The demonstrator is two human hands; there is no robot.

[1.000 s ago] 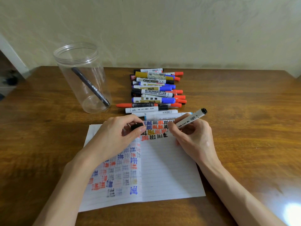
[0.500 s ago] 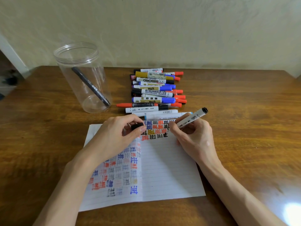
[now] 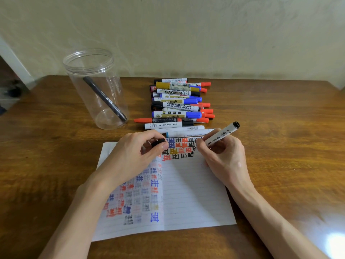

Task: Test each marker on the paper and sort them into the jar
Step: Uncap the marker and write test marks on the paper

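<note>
Your right hand grips a white marker in a writing pinch, tip down on the lined paper at the end of the black characters, barrel tilted up and away to the right. Your left hand rests on the paper, thumb and forefinger pinching a black cap. Just beyond the sheet lies the pile of markers. To its left stands the clear jar, one black marker leaning inside. All sit on the wooden table.
</note>
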